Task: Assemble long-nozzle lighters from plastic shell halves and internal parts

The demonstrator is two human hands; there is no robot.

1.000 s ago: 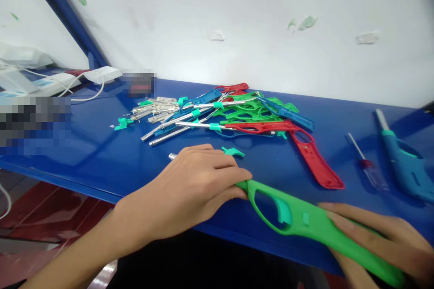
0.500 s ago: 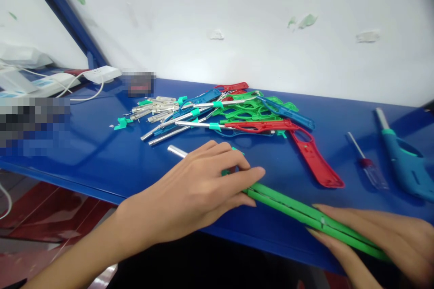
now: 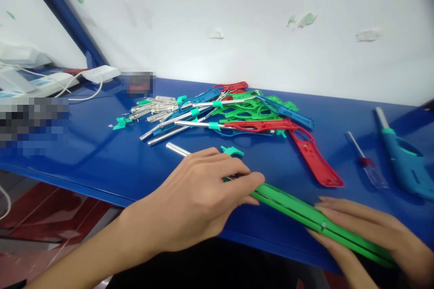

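A green lighter casing [image 3: 294, 210] with a seam along its edge slants down to the right, held in both hands above the table's front edge. My left hand [image 3: 206, 189] is closed round its upper left end, hiding that part. My right hand [image 3: 369, 235] pinches the lower right end between thumb and fingers. A silver metal tube [image 3: 176, 149] shows past my left knuckles; whether it joins the casing is hidden. Just behind my left hand lies a small teal piece [image 3: 232, 150].
Behind the hands is a pile of green casings [image 3: 237, 110], metal tubes and white parts [image 3: 161, 107]. A red casing [image 3: 315, 162], a screwdriver [image 3: 371, 171] and a blue lighter [image 3: 407, 162] lie on the right. A white power strip [image 3: 101, 73] is at the back left.
My left hand has shifted slightly down, and its fingers are closer round the casing. The teal piece behind it now shows more fully. My right fingers have moved a little on the casing.
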